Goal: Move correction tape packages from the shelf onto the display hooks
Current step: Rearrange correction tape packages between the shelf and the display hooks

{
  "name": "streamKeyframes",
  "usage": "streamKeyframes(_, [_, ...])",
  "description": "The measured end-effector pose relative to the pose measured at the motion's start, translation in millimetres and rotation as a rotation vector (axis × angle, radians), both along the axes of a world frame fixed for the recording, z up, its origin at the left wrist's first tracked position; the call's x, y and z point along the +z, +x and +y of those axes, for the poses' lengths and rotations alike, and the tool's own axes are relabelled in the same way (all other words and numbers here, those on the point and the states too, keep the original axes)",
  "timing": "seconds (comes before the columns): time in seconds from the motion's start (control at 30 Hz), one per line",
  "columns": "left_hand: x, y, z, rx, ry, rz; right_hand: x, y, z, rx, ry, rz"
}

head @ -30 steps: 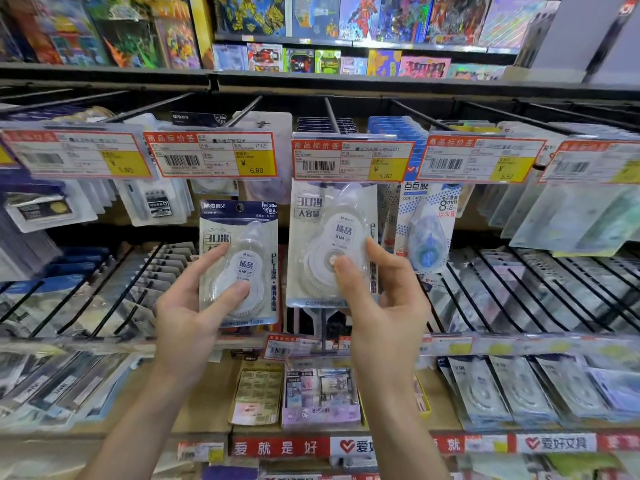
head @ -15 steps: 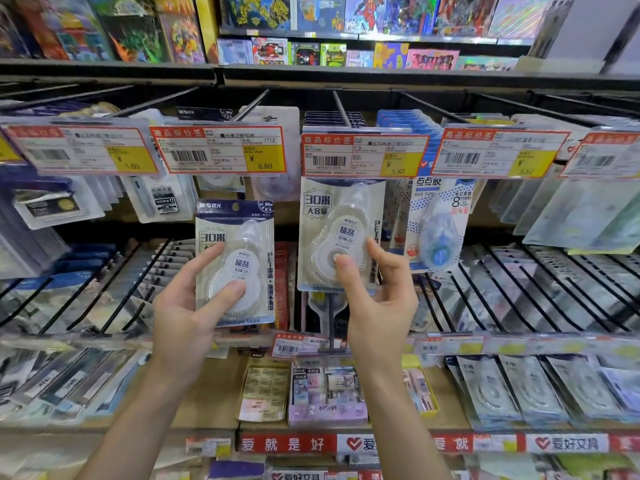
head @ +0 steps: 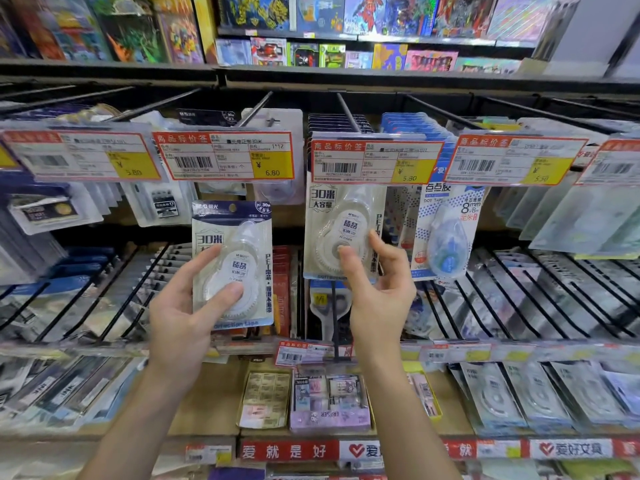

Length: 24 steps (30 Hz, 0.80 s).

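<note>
While the left hand (head: 180, 306) grips one pack (head: 233, 265), the right hand (head: 377, 292) pinches another pack (head: 341, 230) under the 5.80 tag (head: 375, 162).

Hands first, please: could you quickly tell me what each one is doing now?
Left hand: holding a clear-blister correction tape package.
Right hand: pinching another white correction tape package, top hidden behind the price tag.

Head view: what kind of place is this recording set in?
Most likely a stationery shop aisle. Red-and-yellow price tags hang at the front of the display hooks, carded correction tape packages fill the racks, and boxed toys line the top shelf.
</note>
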<state>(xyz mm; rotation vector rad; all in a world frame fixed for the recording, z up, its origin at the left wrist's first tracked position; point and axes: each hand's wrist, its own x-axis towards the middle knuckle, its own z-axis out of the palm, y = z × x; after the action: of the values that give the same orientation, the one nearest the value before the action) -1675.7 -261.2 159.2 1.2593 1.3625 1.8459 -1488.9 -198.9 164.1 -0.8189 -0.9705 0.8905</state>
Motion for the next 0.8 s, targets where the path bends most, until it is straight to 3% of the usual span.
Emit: streamKeyframes(0.8, [5.7, -6.4, 1.1, 0.021, 0.013, 0.021, -1.6, -19.4, 19.8, -0.050, -0.043, -0.006])
